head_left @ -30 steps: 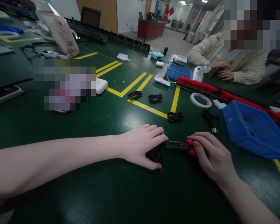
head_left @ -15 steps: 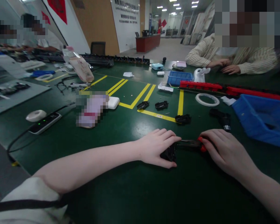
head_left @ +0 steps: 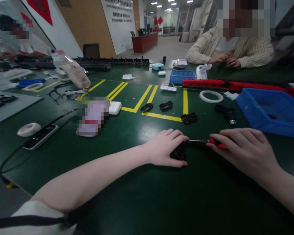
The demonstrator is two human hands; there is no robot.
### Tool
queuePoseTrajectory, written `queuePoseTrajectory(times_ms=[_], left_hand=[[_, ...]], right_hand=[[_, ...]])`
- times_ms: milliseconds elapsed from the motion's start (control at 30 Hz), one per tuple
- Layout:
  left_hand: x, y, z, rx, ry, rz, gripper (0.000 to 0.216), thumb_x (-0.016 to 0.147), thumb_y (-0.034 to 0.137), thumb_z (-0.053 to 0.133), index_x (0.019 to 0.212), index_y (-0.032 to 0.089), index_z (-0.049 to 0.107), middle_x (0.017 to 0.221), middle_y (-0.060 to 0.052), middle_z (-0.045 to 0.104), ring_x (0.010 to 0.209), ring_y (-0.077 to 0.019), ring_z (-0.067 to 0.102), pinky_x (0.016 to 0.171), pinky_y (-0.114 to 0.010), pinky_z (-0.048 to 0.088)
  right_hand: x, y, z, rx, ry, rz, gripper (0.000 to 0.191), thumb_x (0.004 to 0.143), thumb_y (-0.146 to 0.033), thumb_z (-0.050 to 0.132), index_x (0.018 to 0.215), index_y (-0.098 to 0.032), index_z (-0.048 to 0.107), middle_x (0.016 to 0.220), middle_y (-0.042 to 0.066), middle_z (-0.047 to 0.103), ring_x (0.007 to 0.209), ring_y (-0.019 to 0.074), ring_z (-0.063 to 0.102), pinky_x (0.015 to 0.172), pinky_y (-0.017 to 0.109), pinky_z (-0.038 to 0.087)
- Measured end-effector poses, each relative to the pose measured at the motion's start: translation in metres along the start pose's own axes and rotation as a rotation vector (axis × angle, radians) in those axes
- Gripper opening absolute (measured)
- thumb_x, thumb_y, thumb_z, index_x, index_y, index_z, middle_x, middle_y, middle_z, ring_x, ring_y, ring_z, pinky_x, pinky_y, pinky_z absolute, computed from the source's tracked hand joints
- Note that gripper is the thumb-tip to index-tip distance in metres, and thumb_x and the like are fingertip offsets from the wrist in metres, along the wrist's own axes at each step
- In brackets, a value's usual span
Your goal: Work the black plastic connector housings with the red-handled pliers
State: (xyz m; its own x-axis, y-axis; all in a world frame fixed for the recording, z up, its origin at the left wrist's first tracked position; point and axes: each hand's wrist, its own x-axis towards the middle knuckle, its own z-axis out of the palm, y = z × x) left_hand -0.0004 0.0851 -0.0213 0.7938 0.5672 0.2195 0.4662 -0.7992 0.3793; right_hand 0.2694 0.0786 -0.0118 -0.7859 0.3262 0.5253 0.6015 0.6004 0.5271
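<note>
My left hand (head_left: 165, 148) presses a small black plastic part (head_left: 179, 152) against the green table, thumb on the near side and fingers over the far side. Much of that part is hidden under the palm. In my right hand (head_left: 246, 151) are red-handled long-nose pliers (head_left: 198, 142), lying level with their jaws pointing left. The jaw tips reach the black part by my left index finger; whether they grip it is hidden. Beyond my hands lie three similar black parts: one at the left (head_left: 147, 107), one in the middle (head_left: 166, 105) and one at the right (head_left: 189, 117).
A blue bin (head_left: 271, 112) stands to the right, beside a black tool (head_left: 225, 114) and a tape roll (head_left: 211, 96). Further back are a red rail (head_left: 203, 83) and a small blue tray (head_left: 182, 77). A phone (head_left: 93, 117) lies left; a co-worker (head_left: 230, 49) sits opposite.
My right hand has turned over the pliers, so they show edge-on and more of the handle is covered. The left hand keeps its hold on the black part. The whole view has shifted slightly.
</note>
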Motion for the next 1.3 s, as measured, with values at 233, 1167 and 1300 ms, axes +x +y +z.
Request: queuePoseTrajectory(times_ms=[233, 1167, 1300], left_hand=[[0.002, 0.000, -0.001, 0.014, -0.012, -0.001, 0.060, 0.079, 0.053, 0.064, 0.121, 0.012, 0.051, 0.121, -0.012, 0.054, 0.103, -0.0248, 0.052, 0.087, -0.036, 0.046], [0.000, -0.001, 0.000, 0.055, -0.034, 0.049, 0.056, 0.081, 0.055, 0.060, 0.121, 0.016, 0.056, 0.123, -0.011, 0.052, 0.105, -0.0249, 0.051, 0.087, -0.036, 0.046], [0.000, 0.000, -0.001, 0.049, -0.040, 0.039, 0.055, 0.081, 0.054, 0.061, 0.121, 0.016, 0.056, 0.123, -0.011, 0.052, 0.104, -0.0248, 0.051, 0.086, -0.037, 0.046]], right_hand=[[-0.010, -0.019, -0.016, 0.098, -0.056, 0.124, 0.023, 0.079, -0.021, 0.066, 0.099, -0.011, 0.060, 0.086, 0.011, 0.061, 0.071, 0.0197, 0.057, 0.058, 0.033, 0.047], [-0.048, -0.018, -0.008, 0.397, -0.288, 0.509, 0.059, 0.080, -0.050, 0.059, 0.132, -0.029, 0.042, 0.124, 0.013, 0.057, 0.108, 0.0349, 0.059, 0.084, 0.051, 0.050], [-0.055, -0.012, -0.004, 0.443, -0.370, 0.523, 0.069, 0.078, -0.053, 0.061, 0.138, -0.027, 0.038, 0.125, 0.012, 0.059, 0.109, 0.0325, 0.060, 0.085, 0.047, 0.053]])
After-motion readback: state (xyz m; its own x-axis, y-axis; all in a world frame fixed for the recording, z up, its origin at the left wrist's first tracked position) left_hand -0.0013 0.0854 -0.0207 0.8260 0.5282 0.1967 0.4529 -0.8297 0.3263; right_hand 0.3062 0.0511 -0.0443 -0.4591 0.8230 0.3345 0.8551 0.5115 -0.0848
